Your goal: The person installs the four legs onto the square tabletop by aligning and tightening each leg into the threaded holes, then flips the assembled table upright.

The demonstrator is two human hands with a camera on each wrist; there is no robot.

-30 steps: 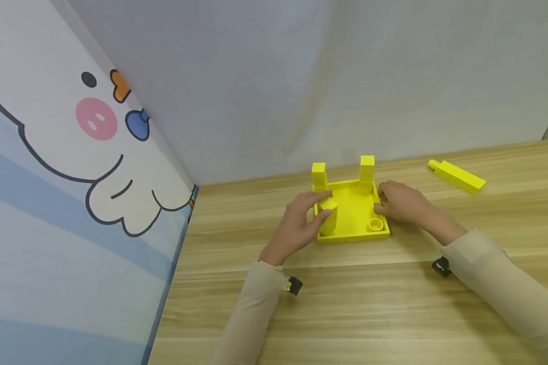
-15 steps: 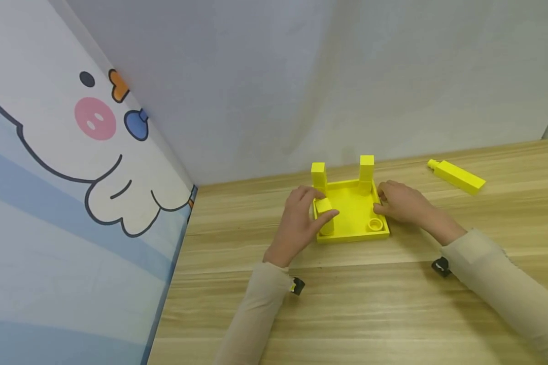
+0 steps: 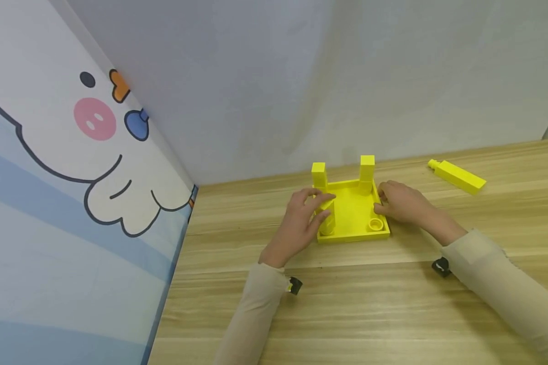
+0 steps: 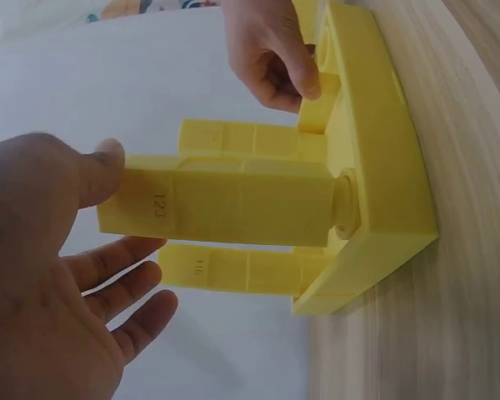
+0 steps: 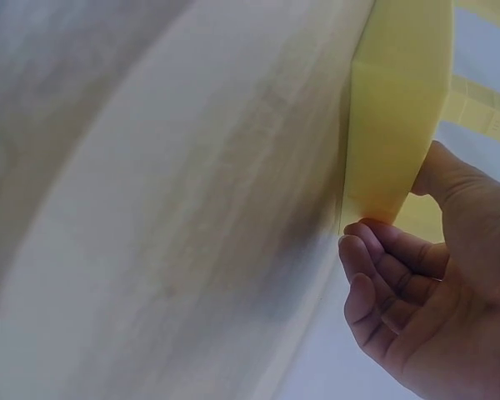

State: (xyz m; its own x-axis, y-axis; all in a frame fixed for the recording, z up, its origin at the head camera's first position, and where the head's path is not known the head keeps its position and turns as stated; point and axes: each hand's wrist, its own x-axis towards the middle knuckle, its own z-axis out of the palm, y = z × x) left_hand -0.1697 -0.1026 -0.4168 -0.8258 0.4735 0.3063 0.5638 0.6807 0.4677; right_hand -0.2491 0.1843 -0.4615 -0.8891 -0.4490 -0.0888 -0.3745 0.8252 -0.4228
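My left hand (image 3: 294, 223) pinches the top of an upright yellow square leg (image 4: 250, 200) between thumb and fingers. This leg, marked 123, stands at the near left corner of a yellow square tray-like base (image 3: 351, 210), with its round screw end at the corner socket. In the left wrist view, the other fingers spread away from the leg. My right hand (image 3: 404, 203) grips the base's right side wall (image 5: 396, 125), thumb inside and fingertips outside. Two more yellow legs, the back left one (image 3: 318, 175) and the back right one (image 3: 367, 172), stand upright at the far corners.
A loose yellow leg (image 3: 458, 176) lies on the wooden table (image 3: 347, 304) at the back right, its screw end pointing left. The base's near right corner has a round socket (image 3: 375, 224). A pale wall rises behind, and a cartoon-printed panel (image 3: 96, 203) stands at left.
My left fingers and thumb have shifted around the leg's top, and the leg has turned a little about its upright axis. The right hand and base have stayed in place.
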